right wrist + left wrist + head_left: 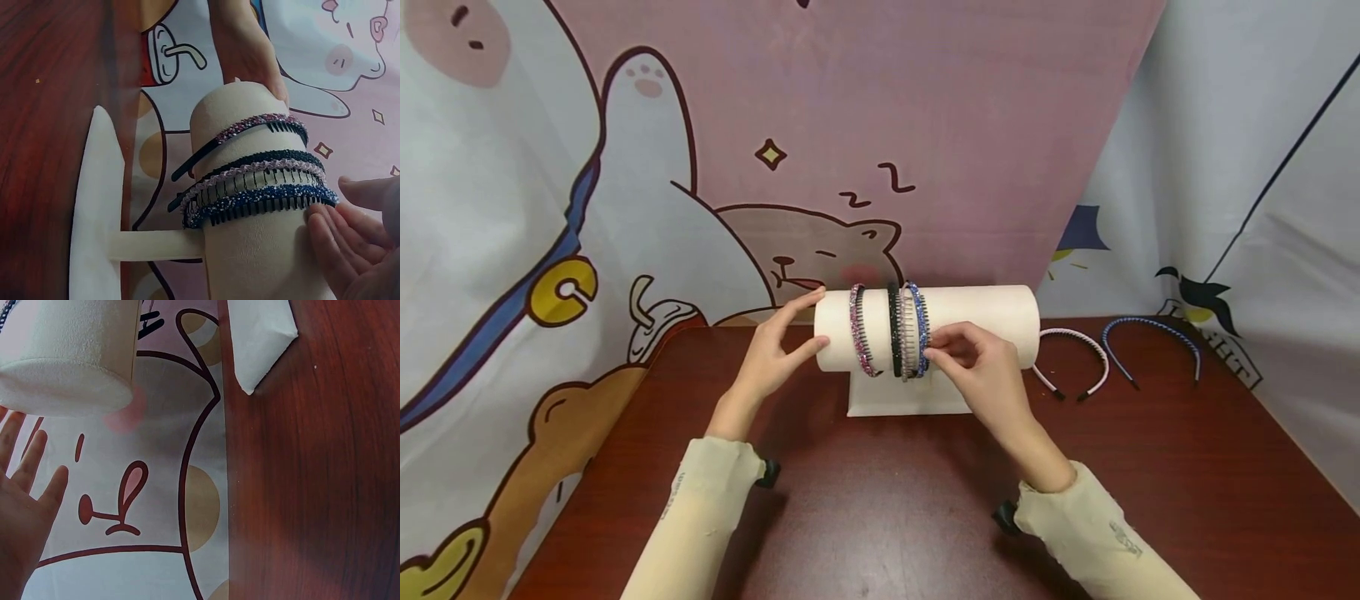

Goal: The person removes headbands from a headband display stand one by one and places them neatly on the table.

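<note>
A cream padded roll (981, 312) lies level on its stand (895, 398), with several glittery toothed headbands around it. My left hand (767, 354) rests at the roll's left end, thumb and fingers spread; the left wrist view shows fairly straight fingers (53, 487) there. With thumb and fingertips, my right hand (988, 371) pinches the blue headband (262, 199) at its edge. Close to its left sit a pale pink headband (250, 170) and a black headband (895, 333). Farther left, apart from these, is a dark-pink headband (856, 325).
On the brown table (880, 517), right of the roll, lie a white-pink headband (1093, 350) and a thin blue headband (1153, 321). A cartoon-printed cloth (985, 150) hangs behind the table.
</note>
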A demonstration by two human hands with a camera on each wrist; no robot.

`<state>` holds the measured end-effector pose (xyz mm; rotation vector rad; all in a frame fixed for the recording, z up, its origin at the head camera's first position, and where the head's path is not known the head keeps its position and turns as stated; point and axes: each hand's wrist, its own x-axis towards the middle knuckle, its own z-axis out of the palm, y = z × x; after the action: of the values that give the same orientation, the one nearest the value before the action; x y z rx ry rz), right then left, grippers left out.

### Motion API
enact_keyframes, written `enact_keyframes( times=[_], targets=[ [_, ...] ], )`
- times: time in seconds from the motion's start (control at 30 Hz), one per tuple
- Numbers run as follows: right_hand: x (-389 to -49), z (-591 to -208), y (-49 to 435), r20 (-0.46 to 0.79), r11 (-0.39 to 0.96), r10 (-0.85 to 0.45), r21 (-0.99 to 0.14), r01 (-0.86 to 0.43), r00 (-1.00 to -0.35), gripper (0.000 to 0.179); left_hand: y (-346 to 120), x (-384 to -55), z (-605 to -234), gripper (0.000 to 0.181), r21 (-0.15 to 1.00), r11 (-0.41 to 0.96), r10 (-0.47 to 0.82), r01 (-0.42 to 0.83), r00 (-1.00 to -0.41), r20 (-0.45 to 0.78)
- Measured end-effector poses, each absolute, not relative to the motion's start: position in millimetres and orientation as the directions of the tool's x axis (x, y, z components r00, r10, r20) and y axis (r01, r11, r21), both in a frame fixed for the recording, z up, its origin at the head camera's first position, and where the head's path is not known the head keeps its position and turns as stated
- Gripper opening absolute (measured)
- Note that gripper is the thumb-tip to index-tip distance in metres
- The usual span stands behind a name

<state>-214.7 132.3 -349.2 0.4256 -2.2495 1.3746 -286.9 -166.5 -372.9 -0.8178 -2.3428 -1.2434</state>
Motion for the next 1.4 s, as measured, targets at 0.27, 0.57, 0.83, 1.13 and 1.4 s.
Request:
enact_keyframes(
  times=[0.27, 0.57, 0.83, 1.13, 1.4],
  targets=[
    [-211.5, -356.0, 131.5, 0.583, 0.634, -0.036, -0.615, -0.469, -0.812, 0.019, -155.5, -263.3, -348.9, 0.056, 0.646, 0.44, 0.314, 0.624, -0.781, 0.54],
    [-212.7, -355.4, 125.8, 0.603, 0.755, -0.02, -0.514, -0.407, -0.797, 0.028, -153.7, -260.0, -346.1, 0.055, 0.646, 0.439, 0.31, 0.624, -0.78, 0.544],
    [-213.7, -357.2, 124.5, 0.622, 0.794, -0.025, -0.464, -0.394, -0.783, 0.026, -153.6, -260.6, -345.9, 0.056, 0.648, 0.44, 0.311, 0.621, -0.783, 0.539],
    [-211.8, -353.1, 128.9, 0.655, 0.831, -0.012, -0.414, -0.372, -0.756, 0.018, -153.2, -260.6, -345.5, 0.055, 0.647, 0.438, 0.312, 0.624, -0.781, 0.541],
    [-208.9, -347.6, 137.4, 0.636, 0.827, 0.028, -0.448, -0.339, -0.771, 0.017, -153.1, -259.7, -344.9, 0.055, 0.647, 0.439, 0.312, 0.624, -0.781, 0.542]
  ],
)
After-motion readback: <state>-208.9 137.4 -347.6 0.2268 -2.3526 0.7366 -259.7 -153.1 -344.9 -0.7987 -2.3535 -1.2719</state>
